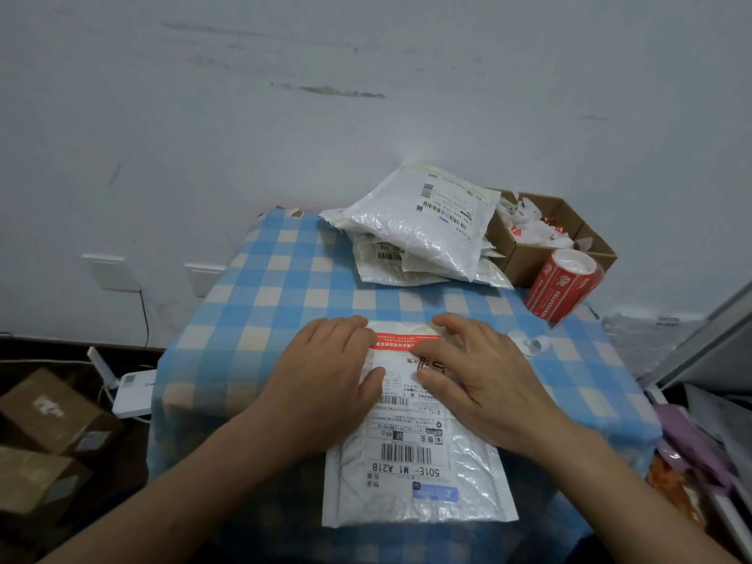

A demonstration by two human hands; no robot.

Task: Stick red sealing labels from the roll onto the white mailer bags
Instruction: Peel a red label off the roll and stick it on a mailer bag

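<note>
A white mailer bag (468,486) with a printed shipping label lies on the blue checked tablecloth (260,303) in front of me. A red sealing label (401,342) sits across the bag's far end. My left hand (325,368) lies flat on the bag, its fingertips pressing the label's left end. My right hand (476,368) lies flat too, with its fingers over the label's right end. The red label roll (563,284) stands tilted at the table's far right, apart from both hands.
A pile of white mailer bags (419,230) lies at the back of the table. A cardboard box (529,254) with scraps of backing paper stands behind the roll. Brown cartons (49,417) sit on the floor at left; clutter lines the right edge.
</note>
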